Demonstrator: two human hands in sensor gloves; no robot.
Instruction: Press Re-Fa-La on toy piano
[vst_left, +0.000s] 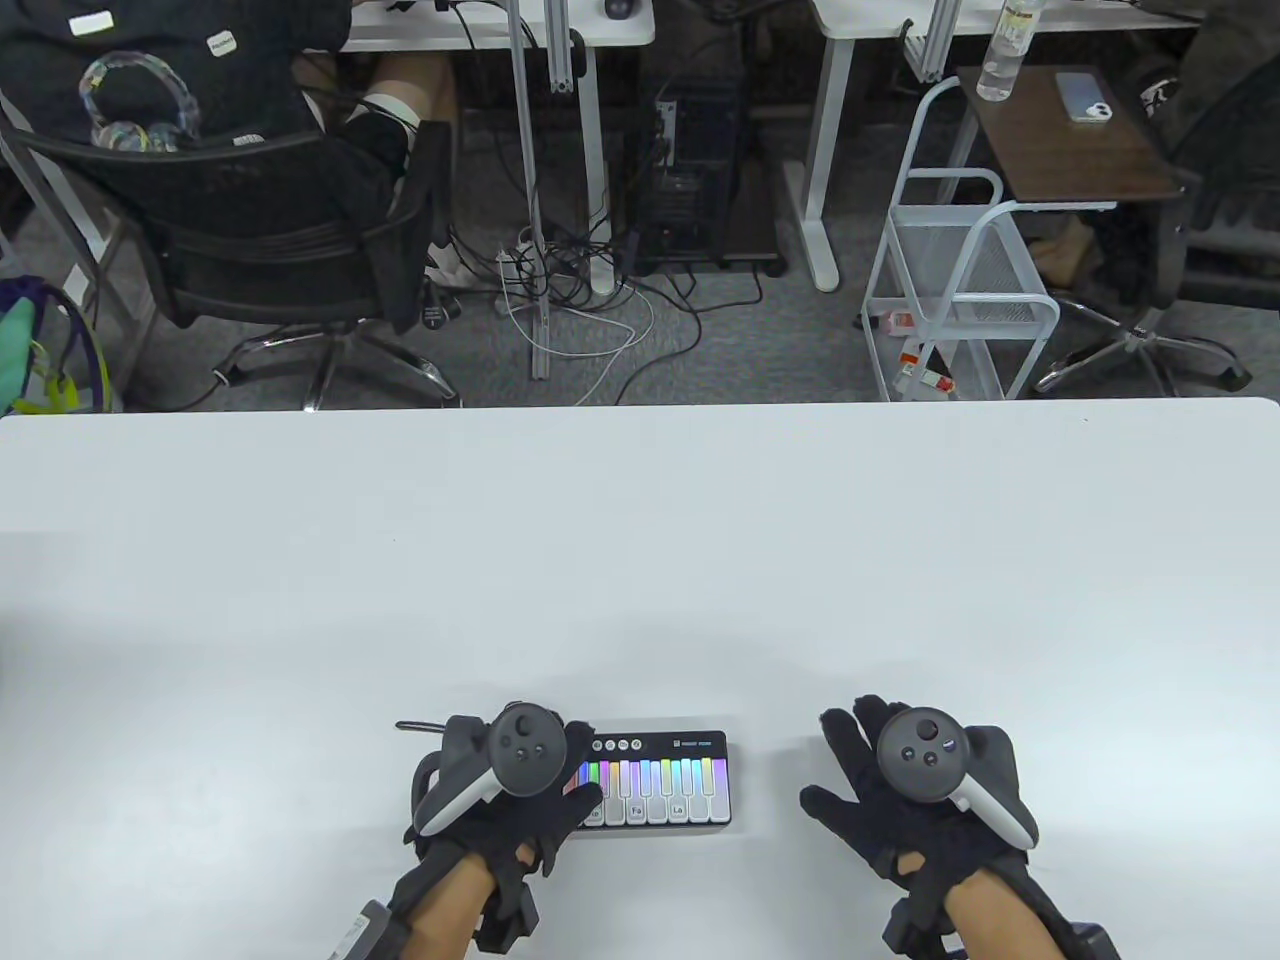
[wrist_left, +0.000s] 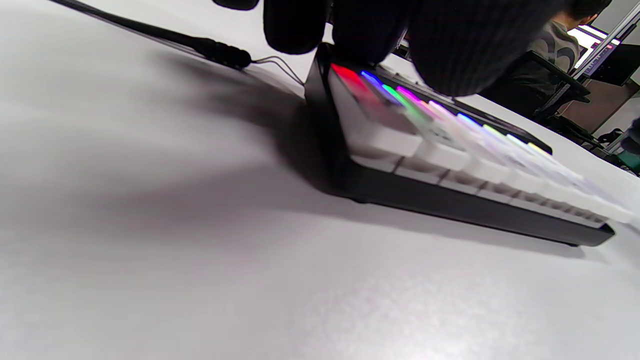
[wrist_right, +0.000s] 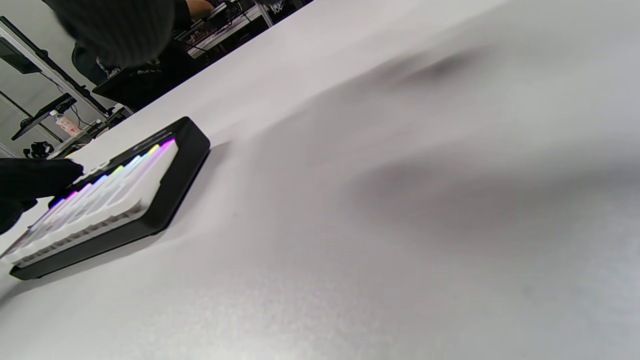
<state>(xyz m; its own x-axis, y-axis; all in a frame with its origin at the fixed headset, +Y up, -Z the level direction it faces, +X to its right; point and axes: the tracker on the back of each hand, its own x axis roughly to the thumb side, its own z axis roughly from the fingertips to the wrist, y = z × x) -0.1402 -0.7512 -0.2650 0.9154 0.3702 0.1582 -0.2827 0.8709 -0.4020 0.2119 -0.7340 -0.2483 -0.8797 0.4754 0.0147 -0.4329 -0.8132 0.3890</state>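
Observation:
A small black toy piano (vst_left: 672, 790) with white keys lit in rainbow colours lies near the table's front edge. It also shows in the left wrist view (wrist_left: 450, 165) and the right wrist view (wrist_right: 125, 195). My left hand (vst_left: 520, 790) lies over the piano's left end, with a finger (vst_left: 588, 797) stretched onto the leftmost keys. Which key it touches is hidden by the hand. Keys labelled Fa (vst_left: 637, 811) and La (vst_left: 678, 809) are uncovered. My right hand (vst_left: 915, 800) rests flat on the table to the right of the piano, fingers spread, holding nothing.
A thin black cable (wrist_left: 150, 35) lies on the white table (vst_left: 640, 560) behind the piano's left end. Beyond the table's far edge stand office chairs, desks and a white wire cart (vst_left: 955, 290).

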